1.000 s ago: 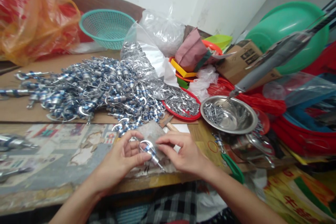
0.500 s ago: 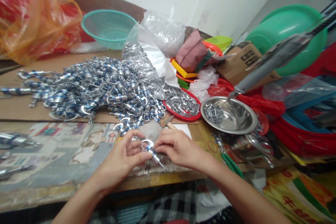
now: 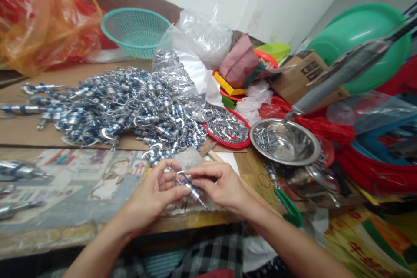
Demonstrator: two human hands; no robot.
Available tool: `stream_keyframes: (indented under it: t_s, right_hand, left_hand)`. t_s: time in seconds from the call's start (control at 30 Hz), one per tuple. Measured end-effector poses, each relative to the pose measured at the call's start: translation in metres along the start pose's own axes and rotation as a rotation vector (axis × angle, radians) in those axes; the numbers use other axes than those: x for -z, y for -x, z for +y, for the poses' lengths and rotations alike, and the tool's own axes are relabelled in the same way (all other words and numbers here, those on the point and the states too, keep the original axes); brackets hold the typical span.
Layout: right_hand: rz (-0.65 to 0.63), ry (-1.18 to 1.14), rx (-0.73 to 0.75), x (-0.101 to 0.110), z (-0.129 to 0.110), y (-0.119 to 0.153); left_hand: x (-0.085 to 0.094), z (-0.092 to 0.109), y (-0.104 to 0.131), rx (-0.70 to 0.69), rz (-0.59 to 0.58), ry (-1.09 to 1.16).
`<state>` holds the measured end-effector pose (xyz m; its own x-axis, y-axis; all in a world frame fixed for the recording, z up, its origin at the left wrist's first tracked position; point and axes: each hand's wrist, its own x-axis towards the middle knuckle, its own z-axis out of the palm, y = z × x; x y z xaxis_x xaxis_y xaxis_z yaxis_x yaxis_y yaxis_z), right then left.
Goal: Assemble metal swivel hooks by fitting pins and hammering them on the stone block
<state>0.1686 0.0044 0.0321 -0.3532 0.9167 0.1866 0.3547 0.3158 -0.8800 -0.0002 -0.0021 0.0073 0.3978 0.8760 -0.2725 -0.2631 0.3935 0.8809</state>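
Observation:
Between thumb and fingers, my left hand (image 3: 153,193) grips a small silver metal fitting (image 3: 194,193) with blue bands, a curved crescent piece at its upper end and a thin tip pointing down to the right. My right hand (image 3: 221,184) pinches at the fitting's upper part from the other side; its fingertips partly hide it. Beyond my hands lies a big pile of similar fittings (image 3: 124,104) on cardboard. A flat grey block (image 3: 188,157) and a knife with a wooden handle (image 3: 213,155) lie just behind my fingers.
A red tray (image 3: 236,144) heaped with small metal pieces stands behind my right hand, beside a steel bowl (image 3: 308,147) with pins. A grey bar (image 3: 339,76) slants over the bowl. Further back are a turquoise basket (image 3: 135,30), plastic bags and a green basin (image 3: 374,47).
My right hand's fingers have shifted slightly over the upper end of the fitting, covering more of the crescent piece. The left hand keeps its grip; the view has moved slightly.

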Motion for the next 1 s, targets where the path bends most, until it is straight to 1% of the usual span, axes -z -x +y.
stream_keyframes:
  t_s: [0.07, 0.17, 0.3, 0.37, 0.43, 0.5, 0.63, 0.73, 0.83, 0.9, 1.0]
  right_hand:
    - [0.039, 0.023, 0.035, -0.003, 0.002, 0.0]
    - [0.057, 0.045, 0.06, -0.006, 0.005, -0.001]
    - [0.081, 0.144, 0.075, -0.004, 0.005, -0.002]
    - [0.043, 0.241, 0.05, -0.002, 0.002, -0.001]
    - [-0.022, 0.333, 0.026, 0.001, -0.004, -0.001]
    - [-0.069, 0.392, 0.003, 0.003, -0.009, -0.001]
    - [-0.122, 0.501, -0.029, 0.006, -0.016, -0.006]
    - [-0.167, 0.563, -0.033, 0.008, -0.015, -0.01]
    - [-0.155, 0.537, -0.031, 0.008, -0.011, -0.013]
    - [-0.137, 0.477, -0.038, 0.008, -0.008, -0.014]
    - [-0.096, 0.283, -0.133, 0.008, -0.004, -0.014]
  left_hand:
    - [0.0, -0.001, 0.0, 0.0, 0.002, -0.001]
    - [0.001, -0.001, 0.0, 0.001, 0.002, -0.014]
    - [0.0, 0.0, 0.001, 0.006, 0.012, -0.029]
    - [0.0, 0.001, 0.002, 0.006, 0.022, -0.034]
    - [-0.001, 0.002, 0.002, 0.005, 0.031, -0.039]
    - [-0.001, 0.002, 0.002, 0.009, 0.036, -0.042]
    - [-0.002, 0.002, 0.001, 0.012, 0.037, -0.041]
    - [-0.002, 0.003, 0.002, 0.025, 0.041, -0.043]
    - [-0.001, 0.002, 0.001, 0.038, 0.033, -0.038]
    - [-0.001, 0.001, 0.001, 0.036, 0.017, -0.029]
    - [0.0, 0.001, 0.001, 0.028, 0.004, -0.011]
